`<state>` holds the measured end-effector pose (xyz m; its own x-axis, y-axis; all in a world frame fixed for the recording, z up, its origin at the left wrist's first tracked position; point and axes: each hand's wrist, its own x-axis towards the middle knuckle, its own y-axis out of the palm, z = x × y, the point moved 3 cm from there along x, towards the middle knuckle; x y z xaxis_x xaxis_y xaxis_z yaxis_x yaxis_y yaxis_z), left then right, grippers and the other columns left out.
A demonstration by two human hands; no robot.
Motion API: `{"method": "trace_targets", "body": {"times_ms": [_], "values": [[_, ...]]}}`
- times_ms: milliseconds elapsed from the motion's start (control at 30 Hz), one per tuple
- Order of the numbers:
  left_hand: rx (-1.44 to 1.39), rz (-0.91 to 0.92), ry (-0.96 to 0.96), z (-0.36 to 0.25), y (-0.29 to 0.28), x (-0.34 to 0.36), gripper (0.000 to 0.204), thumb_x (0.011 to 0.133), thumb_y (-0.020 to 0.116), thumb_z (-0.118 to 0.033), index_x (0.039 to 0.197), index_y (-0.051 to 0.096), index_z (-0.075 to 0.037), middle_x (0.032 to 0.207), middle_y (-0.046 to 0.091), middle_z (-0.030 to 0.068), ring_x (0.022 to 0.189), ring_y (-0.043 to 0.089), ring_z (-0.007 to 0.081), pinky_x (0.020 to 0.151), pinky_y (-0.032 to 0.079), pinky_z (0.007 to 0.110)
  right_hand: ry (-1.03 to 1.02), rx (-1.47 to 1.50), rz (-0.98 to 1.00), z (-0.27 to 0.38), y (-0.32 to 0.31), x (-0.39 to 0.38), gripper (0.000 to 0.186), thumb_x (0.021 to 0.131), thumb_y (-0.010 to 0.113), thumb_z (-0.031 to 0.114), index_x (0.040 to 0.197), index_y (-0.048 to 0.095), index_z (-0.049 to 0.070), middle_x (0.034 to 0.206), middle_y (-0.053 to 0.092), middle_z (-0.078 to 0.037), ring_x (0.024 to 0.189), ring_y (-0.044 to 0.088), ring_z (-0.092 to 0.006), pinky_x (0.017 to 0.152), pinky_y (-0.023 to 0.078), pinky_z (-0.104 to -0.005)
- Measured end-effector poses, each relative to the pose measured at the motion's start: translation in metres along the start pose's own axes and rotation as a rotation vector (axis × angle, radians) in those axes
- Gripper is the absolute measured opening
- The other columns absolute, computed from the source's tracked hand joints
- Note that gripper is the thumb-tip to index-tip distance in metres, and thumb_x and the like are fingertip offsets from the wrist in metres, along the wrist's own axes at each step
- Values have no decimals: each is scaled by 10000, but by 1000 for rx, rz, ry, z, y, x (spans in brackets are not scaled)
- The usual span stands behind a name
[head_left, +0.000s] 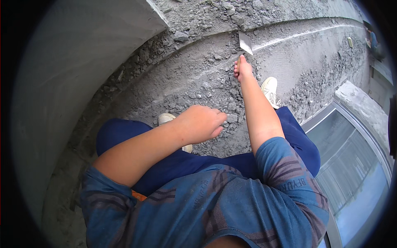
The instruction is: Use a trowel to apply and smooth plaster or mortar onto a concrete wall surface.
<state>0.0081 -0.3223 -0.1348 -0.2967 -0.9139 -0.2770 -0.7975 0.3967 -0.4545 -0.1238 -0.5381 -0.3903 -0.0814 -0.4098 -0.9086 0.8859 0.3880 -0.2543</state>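
My right hand (242, 68), stretched out ahead, is closed around the handle of a trowel. The trowel's flat metal blade (245, 44) points away from me, low over the rubble and next to a pale ridge line. My left hand (202, 124) hangs in front of my knees with its fingers loosely bent and the thumb apart. Nothing shows in it, though its palm is turned out of sight. Just past its fingertips lies a grey stone (232, 118) among broken grey rubble (206, 87).
A smooth grey wall (91, 53) curves along the left. To the right are a framed window (351, 153) and a concrete ledge (359, 101). My white shoes (269, 91) stand in the rubble. A small yellowish block (350, 41) lies far right, near another person (373, 40).
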Motion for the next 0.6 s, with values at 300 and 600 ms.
{"method": "trace_targets", "body": {"times_ms": [300,600], "values": [[1,16,-25,8,-9,8,214,886,606,-261,917,563,-53,845,640,108,812,664,289,693,538,418,29,-406,167,-26,1,-20,437,951,512,519,837,559,100,595,496,6,415,411,-107,378,293,-268],[-41,37,-72,10,-12,7,290,866,626,-223,1105,599,-61,907,644,93,861,650,279,726,529,395,-258,76,-242,90,-107,56,311,903,676,364,959,541,90,696,583,-41,495,536,-142,416,431,-275]]}}
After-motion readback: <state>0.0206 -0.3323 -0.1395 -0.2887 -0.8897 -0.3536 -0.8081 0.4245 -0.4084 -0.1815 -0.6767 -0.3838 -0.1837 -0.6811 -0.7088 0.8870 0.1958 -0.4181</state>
